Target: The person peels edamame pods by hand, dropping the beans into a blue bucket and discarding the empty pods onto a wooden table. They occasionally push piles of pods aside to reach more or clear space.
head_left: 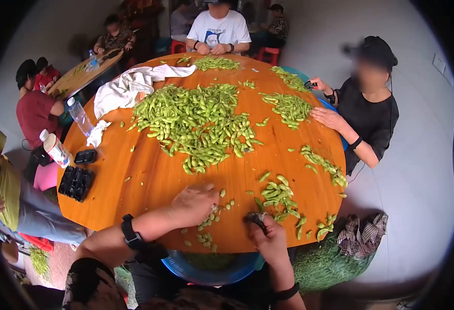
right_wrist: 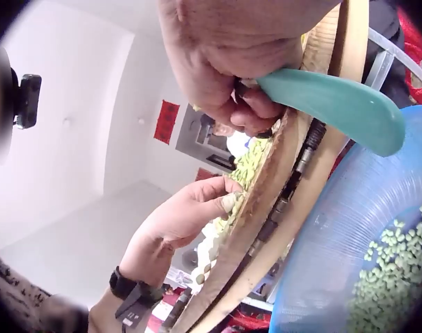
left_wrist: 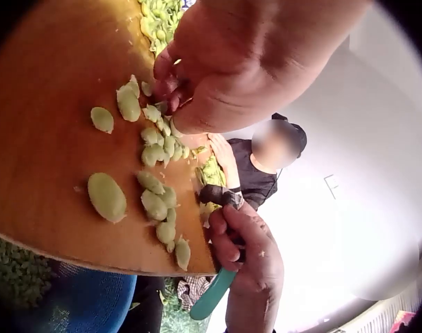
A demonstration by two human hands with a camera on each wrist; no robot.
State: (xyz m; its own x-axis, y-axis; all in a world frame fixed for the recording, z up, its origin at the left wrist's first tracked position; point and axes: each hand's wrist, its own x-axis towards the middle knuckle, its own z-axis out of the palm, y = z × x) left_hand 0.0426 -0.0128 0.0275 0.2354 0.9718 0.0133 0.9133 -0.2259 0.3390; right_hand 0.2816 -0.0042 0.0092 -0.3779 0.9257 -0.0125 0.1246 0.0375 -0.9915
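Note:
My left hand (head_left: pixel 193 204) is at the near part of the round wooden table (head_left: pixel 149 199), fingers bent down among loose shelled green soybeans (left_wrist: pixel 154 202). Pale green shows by its thumb; I cannot tell whether it pinches a bean. Just off the table's near edge, my right hand (head_left: pixel 272 240) grips a tool with a flat teal handle (right_wrist: pixel 336 107), which sticks out below the fist. The tool's dark end (head_left: pixel 256 221) shows by the thumb and fingers, its working part mostly hidden. Soybean pods (head_left: pixel 278 196) lie just beyond the right hand.
A large heap of pods (head_left: pixel 196 119) covers the table's middle. A blue basin (right_wrist: pixel 322 229) holding shelled beans sits below the near edge. Black trays (head_left: pixel 76 183), bottles (head_left: pixel 80 118) and a white cloth (head_left: pixel 129 88) lie left. A person in black (head_left: pixel 366 113) works at the right.

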